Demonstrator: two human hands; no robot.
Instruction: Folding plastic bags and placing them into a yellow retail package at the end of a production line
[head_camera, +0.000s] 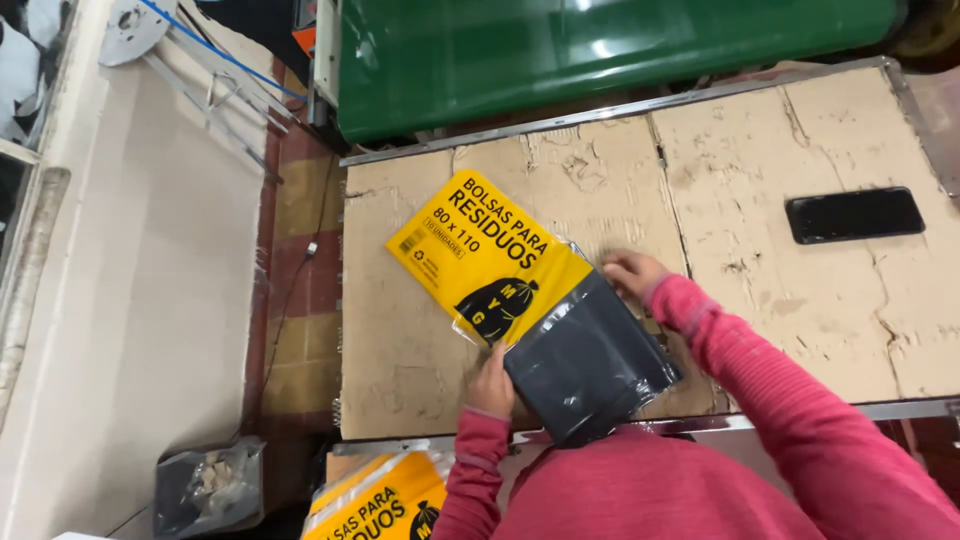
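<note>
A flat clear packet of dark folded bags (585, 350) with a yellow printed label (487, 258) lies tilted on the cardboard-covered table (780, 290). My left hand (492, 384) touches the packet's near left edge, fingers curled against the dark part. At the packet's far right corner, my right hand (630, 272) presses down with fingers bent. Both arms wear pink sleeves.
A black phone (853, 214) lies face up at the table's right. A green bin (600, 50) stands behind the table. More yellow-labelled packets (385, 500) sit below the near edge, beside a grey bag-lined bin (210, 488). A pale wall runs along the left.
</note>
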